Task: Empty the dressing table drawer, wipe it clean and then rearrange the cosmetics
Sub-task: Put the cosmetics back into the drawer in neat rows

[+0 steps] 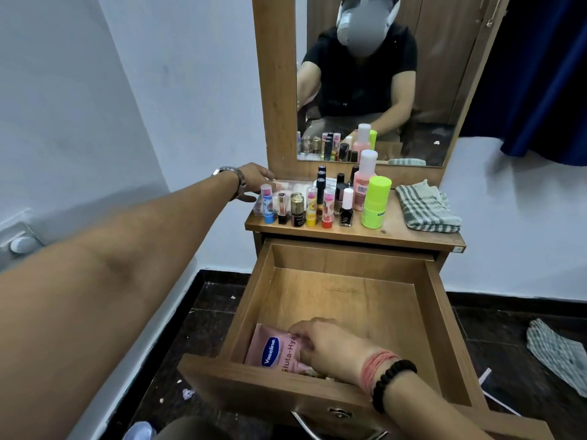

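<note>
The wooden drawer (438, 312) of the dressing table stands pulled out, its floor mostly bare. In its near left corner lies a pink Vaseline sachet (273, 347). My right hand (330, 347) reaches into the drawer and its curled fingers grip that sachet's right edge. My left hand (254, 181) is stretched out to the table top's far left and holds the end of a clear plastic box (290, 187). Lipsticks (313, 206), nail polish bottles (346, 208), a pink bottle (365, 179) and a neon green bottle (376, 201) stand on the table top.
A folded checked cloth (428, 206) lies on the table top's right side. The mirror (365, 81) rises behind the cosmetics. Another checked cloth (559, 350) lies on the dark floor to the right. A white wall runs along the left.
</note>
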`<state>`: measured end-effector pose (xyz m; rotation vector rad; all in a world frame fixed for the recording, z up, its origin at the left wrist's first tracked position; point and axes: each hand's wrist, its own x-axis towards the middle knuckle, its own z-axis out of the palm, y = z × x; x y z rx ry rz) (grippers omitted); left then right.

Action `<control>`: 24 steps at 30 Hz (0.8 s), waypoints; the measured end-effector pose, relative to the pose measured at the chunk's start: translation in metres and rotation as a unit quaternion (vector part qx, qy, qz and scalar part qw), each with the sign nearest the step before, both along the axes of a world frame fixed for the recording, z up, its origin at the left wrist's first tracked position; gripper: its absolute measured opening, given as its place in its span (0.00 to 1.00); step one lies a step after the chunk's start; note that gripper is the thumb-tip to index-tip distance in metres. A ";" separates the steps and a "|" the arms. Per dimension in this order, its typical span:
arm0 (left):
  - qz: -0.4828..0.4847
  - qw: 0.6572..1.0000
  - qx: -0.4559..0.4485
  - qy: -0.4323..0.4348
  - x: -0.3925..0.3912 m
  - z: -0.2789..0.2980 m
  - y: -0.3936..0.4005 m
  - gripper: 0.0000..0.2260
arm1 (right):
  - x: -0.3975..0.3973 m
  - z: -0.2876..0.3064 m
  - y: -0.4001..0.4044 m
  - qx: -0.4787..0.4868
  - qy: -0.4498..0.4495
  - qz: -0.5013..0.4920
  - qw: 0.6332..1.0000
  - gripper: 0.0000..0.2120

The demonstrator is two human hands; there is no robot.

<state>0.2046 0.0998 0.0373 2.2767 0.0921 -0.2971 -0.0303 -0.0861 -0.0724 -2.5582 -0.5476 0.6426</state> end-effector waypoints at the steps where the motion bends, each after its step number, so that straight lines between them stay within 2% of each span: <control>1: 0.003 1.000 -0.002 0.008 0.003 0.001 0.001 0.16 | 0.000 0.000 0.000 0.000 -0.002 0.002 1.000 0.13; 5: 0.020 0.999 -0.021 0.042 0.007 0.006 0.003 0.06 | -0.002 0.002 0.001 -0.001 -0.007 0.003 1.000 0.13; 14: 0.074 0.994 -0.078 0.038 0.017 0.004 0.006 0.05 | -0.005 0.007 0.000 -0.001 -0.009 0.005 1.000 0.17; 24: 0.123 0.977 -0.140 0.106 0.017 0.001 0.015 0.05 | -0.005 0.005 0.001 -0.003 -0.010 0.008 1.000 0.17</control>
